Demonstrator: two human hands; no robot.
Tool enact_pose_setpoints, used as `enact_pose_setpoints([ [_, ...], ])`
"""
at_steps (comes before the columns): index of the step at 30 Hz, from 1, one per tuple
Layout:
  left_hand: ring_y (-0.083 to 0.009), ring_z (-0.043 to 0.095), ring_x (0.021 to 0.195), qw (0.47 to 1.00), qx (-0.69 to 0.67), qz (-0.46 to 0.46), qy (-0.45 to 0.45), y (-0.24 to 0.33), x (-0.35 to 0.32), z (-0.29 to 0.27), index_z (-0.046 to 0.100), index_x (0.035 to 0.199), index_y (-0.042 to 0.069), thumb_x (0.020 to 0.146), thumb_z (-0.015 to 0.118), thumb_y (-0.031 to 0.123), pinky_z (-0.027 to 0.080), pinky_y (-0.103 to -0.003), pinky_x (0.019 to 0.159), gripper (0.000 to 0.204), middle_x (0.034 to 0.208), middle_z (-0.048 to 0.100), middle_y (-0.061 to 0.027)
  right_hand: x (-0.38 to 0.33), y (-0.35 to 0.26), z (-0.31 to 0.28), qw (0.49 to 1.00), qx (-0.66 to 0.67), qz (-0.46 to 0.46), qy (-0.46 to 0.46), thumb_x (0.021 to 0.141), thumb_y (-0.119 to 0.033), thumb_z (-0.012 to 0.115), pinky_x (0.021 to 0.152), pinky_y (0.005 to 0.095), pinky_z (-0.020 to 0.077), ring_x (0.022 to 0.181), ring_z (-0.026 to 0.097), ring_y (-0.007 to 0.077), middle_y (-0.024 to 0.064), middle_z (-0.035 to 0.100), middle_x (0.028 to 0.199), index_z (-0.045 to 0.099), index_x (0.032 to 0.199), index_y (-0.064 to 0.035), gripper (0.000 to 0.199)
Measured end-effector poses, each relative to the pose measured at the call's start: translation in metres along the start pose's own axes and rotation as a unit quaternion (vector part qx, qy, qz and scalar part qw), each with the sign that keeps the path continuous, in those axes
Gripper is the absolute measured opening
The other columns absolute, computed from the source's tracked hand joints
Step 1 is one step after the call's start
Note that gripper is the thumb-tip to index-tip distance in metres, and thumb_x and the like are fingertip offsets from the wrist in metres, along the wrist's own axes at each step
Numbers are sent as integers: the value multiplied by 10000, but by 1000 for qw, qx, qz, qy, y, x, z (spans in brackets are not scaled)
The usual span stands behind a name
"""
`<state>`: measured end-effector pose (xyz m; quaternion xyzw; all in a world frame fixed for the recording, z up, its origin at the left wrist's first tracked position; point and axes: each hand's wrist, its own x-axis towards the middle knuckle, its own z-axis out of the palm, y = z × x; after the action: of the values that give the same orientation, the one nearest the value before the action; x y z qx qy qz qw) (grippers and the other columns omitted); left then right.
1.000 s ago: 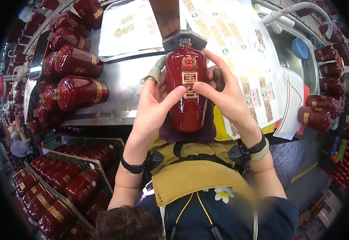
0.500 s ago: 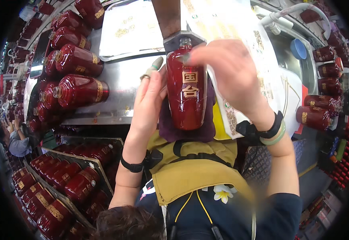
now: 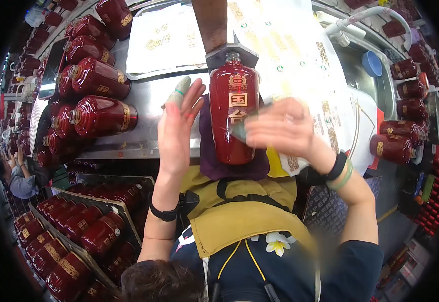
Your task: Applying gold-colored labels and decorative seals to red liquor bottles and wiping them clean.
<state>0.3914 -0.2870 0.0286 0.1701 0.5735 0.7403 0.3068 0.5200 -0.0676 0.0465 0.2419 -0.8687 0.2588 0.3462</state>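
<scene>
Head view: I am looking down at a red bottle lying on a purple cloth at the near edge of a steel table, its neck pointing away into a grey holder. My left hand is hovering just left of the bottle, its grip released, palm flat and fingers spread, one fingertip in a grey cot; it is not touching the glass. My right hand is crossing the bottle's lower right side, blurred with motion; I cannot tell whether its grip is clenched or loose, though something thin and dark is showing at its fingertips.

I am judging this as the labelling step: gold marks are already sitting on the bottle's front. The next move is calling for a steady bottle and even pressure along the label edges.

More red bottles are lying in rows at the left, label sheets are covering the table beyond, and crates of bottles are standing below.
</scene>
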Motion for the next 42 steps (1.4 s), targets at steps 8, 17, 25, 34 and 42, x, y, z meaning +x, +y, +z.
enact_pose_setpoints([
  [8,-527,326,1479,828,456,285,-158,-11,-14,-6,710,1355,178,923,523,740,306,-546,1200,734,1641,256,-325,-36,-30,-9,950,76,271,137,895,43,716,717,310,516,801,654,199,122,712,955,643,1107,8,226],
  [17,-518,377,1449,789,487,327,-182,-17,8,-18,730,1323,246,875,557,748,367,-543,1166,694,1642,270,-313,-41,-26,-4,945,67,278,157,1022,-2,598,841,302,531,923,650,201,148,637,1064,547,1229,34,216],
  [25,-394,512,1164,779,503,341,-154,16,55,0,679,1380,184,895,608,649,461,-489,1011,676,1312,506,-199,6,-13,-10,973,-38,181,136,812,60,774,735,347,517,794,647,237,76,739,966,711,1043,-37,259],
  [34,-273,617,1094,891,336,306,-12,4,49,-14,640,1302,-72,1054,226,700,503,-387,902,910,1293,605,-183,47,-26,22,993,-80,31,-81,774,-148,722,665,323,539,766,607,182,-12,638,876,716,1042,-128,269],
  [42,-262,603,1203,871,395,292,26,16,30,-16,611,1372,-34,1013,149,774,497,-394,960,997,1359,589,-165,43,72,-46,952,-115,258,120,986,-35,610,778,337,534,846,696,258,150,712,954,629,1195,-37,210],
])
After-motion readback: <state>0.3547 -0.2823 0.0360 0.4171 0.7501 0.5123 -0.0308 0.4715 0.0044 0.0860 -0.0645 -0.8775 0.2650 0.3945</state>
